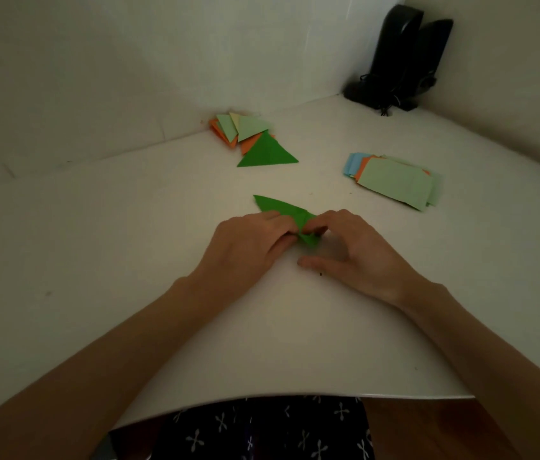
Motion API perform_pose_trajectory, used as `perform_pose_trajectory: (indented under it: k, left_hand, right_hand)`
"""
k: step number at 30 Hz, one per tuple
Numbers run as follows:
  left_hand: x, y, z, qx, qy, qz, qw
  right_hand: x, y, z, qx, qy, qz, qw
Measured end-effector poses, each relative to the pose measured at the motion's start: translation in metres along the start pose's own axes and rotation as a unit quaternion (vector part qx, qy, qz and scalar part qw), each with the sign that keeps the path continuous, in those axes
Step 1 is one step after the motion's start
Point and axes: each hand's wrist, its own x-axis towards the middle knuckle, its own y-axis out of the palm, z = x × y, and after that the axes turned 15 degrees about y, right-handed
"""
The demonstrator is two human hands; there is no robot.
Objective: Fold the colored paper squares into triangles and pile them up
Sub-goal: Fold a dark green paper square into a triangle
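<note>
At the middle of the table (72, 247), the dark green sheet (278, 207) is pinched by the curled fingers of the left hand (252, 242). The right hand (358, 247) is set on it with bent fingertips and thumb spread, though a grip cannot be confirmed. Corners should be matched exactly before the crease is flattened outward.

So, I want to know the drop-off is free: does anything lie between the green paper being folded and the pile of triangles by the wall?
Nothing visible does. Only bare table lies between the green paper and the pile of triangles; the stack of unfolded squares sits off to the right, clear of that path.
</note>
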Motion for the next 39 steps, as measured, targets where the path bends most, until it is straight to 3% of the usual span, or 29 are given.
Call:
perform_pose_trajectory:
  k: [3, 6, 9, 14, 23, 31, 39]
  left_hand:
    - [0.0, -0.001, -0.001, 0.002, 0.004, -0.015, 1.0]
    - [-0.003, -0.004, 0.0, -0.019, 0.016, -0.005, 1.0]
    - [-0.009, -0.01, 0.004, -0.025, 0.055, 0.027, 0.998]
    - [-0.012, -0.015, 0.008, -0.065, 0.07, 0.038, 0.995]
    - [-0.013, -0.021, 0.006, -0.048, 0.103, 0.063, 0.992]
    - [-0.013, -0.022, 0.006, -0.038, 0.117, 0.079, 0.989]
    - [-0.014, -0.025, 0.008, -0.063, 0.115, 0.087, 0.988]
  right_hand:
    - [0.0, 0.0, -0.002, -0.028, -0.042, -0.041, 0.998]
    - [-0.001, -0.002, -0.003, 0.002, -0.052, -0.034, 0.998]
    - [0.001, -0.002, -0.007, 0.027, -0.032, 0.005, 0.999]
    - [0.007, -0.008, -0.003, 0.129, 0.076, 0.081, 0.985]
    - [0.01, -0.009, 0.002, 0.157, 0.093, 0.094, 0.979]
    - [0.007, -0.02, -0.003, 0.132, 0.068, 0.167, 0.975]
    - [0.019, -0.007, 0.004, 0.052, 0.094, 0.115, 0.988]
